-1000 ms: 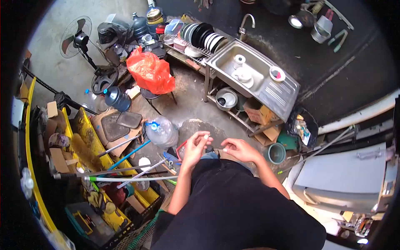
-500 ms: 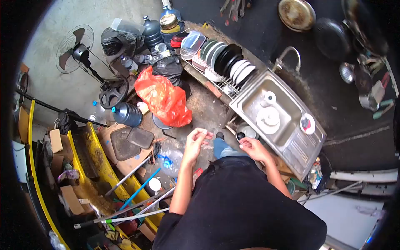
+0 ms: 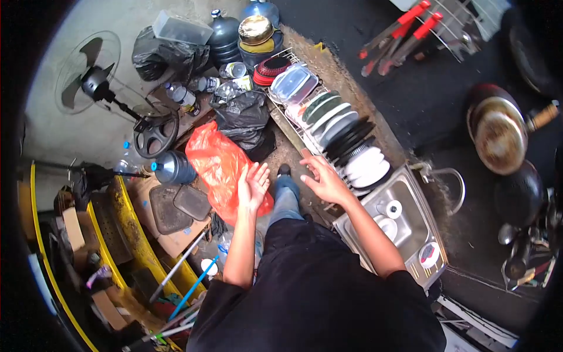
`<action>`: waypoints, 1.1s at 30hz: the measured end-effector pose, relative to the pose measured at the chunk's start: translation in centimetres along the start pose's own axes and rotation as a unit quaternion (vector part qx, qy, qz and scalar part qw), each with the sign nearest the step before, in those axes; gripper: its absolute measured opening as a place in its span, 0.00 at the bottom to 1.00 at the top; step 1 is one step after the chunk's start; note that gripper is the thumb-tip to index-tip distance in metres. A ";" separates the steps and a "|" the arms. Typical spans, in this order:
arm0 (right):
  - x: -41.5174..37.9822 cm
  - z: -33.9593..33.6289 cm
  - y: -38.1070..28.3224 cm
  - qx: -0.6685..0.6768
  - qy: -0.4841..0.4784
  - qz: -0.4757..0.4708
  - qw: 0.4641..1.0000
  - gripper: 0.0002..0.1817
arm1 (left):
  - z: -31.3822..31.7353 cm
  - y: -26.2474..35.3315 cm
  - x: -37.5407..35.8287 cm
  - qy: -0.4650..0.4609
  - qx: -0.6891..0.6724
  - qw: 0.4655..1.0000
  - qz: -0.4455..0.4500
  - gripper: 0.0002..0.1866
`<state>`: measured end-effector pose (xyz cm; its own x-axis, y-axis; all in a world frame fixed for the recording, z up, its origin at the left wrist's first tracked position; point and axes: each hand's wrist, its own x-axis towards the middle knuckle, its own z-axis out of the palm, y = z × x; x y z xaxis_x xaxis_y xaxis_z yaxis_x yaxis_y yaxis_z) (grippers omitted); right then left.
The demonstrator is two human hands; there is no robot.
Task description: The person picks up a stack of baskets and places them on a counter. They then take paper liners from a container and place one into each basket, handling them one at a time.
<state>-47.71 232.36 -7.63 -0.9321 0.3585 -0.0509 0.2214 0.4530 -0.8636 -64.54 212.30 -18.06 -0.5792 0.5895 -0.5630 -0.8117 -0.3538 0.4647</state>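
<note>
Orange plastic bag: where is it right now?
In the head view the orange plastic bag sits left of centre on the floor, just behind the open left hand, between the blue water jug and the black bags.

Bare concrete floor, grey and stained. Dark wall with pans and red-handled tongs hanging. Steel sink against it (dishes inside). Standing fan, yellow rails, cardboard clutter at left.
</note>
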 end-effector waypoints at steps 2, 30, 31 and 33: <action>6.0 0.7 2.0 0.031 0.031 -0.025 0.999 0.22 | 0.6 2.0 6.8 -0.015 -0.032 0.999 -0.030 0.27; 48.1 2.4 14.1 -0.266 -0.044 0.132 0.954 0.55 | 10.4 10.2 46.4 0.094 0.055 0.990 0.093 0.25; 47.8 2.3 13.8 -0.264 -0.038 0.127 0.955 0.55 | 10.8 10.2 45.8 0.095 0.052 0.987 0.118 0.23; 46.9 2.0 12.8 -0.243 -0.014 0.107 0.964 0.55 | 11.3 10.6 44.6 0.096 0.039 0.983 0.151 0.19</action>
<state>-89.21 253.35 -22.03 -0.8561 0.4674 -0.2205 0.5110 0.7020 -0.4960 -98.11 243.06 -30.57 -0.8028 0.3153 -0.5061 -0.5962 -0.4303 0.6778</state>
